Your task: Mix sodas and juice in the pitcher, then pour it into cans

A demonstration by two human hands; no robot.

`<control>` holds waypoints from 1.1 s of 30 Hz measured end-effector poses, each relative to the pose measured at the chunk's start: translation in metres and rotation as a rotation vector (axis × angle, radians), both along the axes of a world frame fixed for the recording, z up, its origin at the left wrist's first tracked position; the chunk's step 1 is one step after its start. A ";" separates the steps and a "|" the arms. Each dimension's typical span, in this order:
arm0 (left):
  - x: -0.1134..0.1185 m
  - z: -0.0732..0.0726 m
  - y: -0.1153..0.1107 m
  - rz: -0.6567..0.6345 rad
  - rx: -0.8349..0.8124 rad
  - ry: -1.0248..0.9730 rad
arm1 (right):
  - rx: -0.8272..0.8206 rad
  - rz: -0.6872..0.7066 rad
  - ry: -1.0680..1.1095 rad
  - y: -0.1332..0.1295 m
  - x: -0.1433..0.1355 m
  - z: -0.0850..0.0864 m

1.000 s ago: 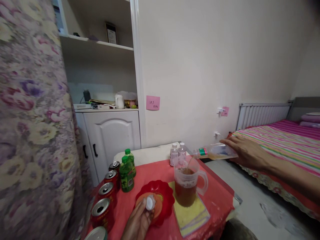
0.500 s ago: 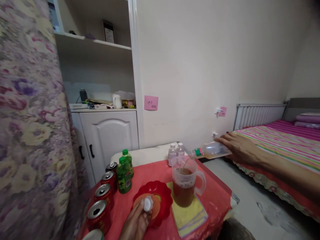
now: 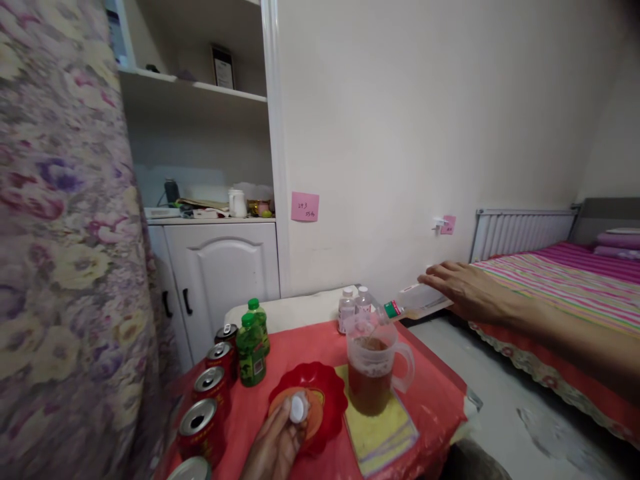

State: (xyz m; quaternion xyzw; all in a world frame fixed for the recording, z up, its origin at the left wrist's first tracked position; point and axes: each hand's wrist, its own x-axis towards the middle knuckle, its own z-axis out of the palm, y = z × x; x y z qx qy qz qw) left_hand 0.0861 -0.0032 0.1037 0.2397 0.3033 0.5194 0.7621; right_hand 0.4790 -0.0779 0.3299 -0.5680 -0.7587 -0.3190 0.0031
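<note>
My right hand (image 3: pixel 463 288) is wrapped round a clear plastic bottle (image 3: pixel 417 300) with a green and red label, tipped mouth-down to the left. A thin stream runs from its neck into a translucent plastic pitcher (image 3: pixel 369 383), which holds brown, foam-topped liquid. The pitcher stands on a folded yellow cloth (image 3: pixel 383 437). Low in the middle, my left hand (image 3: pixel 280 430) pinches a white bottle cap (image 3: pixel 299 407) above a red scalloped dish (image 3: pixel 333 427). Part of the bottle's body is hidden behind my right hand.
Left of the dish stand two green bottles (image 3: pixel 251 357) and a row of open drink cans (image 3: pixel 200 427). Two small clear bottles (image 3: pixel 347 310) with white caps stand behind the pitcher. A bed (image 3: pixel 540 280) lies to the right, a floral curtain (image 3: pixel 65 233) to the left.
The bottle has tipped further, its neck lower and closer over the pitcher's rim. My right hand has shifted slightly left. My left hand still holds the cap; the view has turned slightly.
</note>
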 end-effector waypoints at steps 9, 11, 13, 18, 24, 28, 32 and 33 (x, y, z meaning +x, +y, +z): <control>-0.001 -0.001 -0.001 0.009 0.010 -0.007 | 0.009 0.105 -0.106 0.012 -0.020 0.014; -0.001 -0.001 -0.001 0.007 0.012 0.003 | 0.005 0.105 -0.139 0.014 -0.024 0.017; -0.002 0.000 -0.002 -0.001 0.023 0.008 | 0.001 0.112 -0.158 0.016 -0.028 0.019; -0.003 0.004 -0.005 0.016 0.017 0.001 | -0.002 0.107 -0.174 0.019 -0.031 0.020; -0.002 0.008 -0.006 0.029 0.018 -0.012 | -0.030 0.075 -0.174 0.020 -0.029 0.011; -0.004 0.006 -0.007 0.023 0.012 -0.002 | -0.012 0.086 -0.160 0.018 -0.027 0.006; -0.004 0.008 -0.007 0.017 0.001 -0.010 | 0.007 0.091 -0.165 0.015 -0.023 0.002; -0.004 0.008 -0.007 0.018 0.000 -0.009 | 0.007 0.092 -0.163 0.015 -0.022 0.000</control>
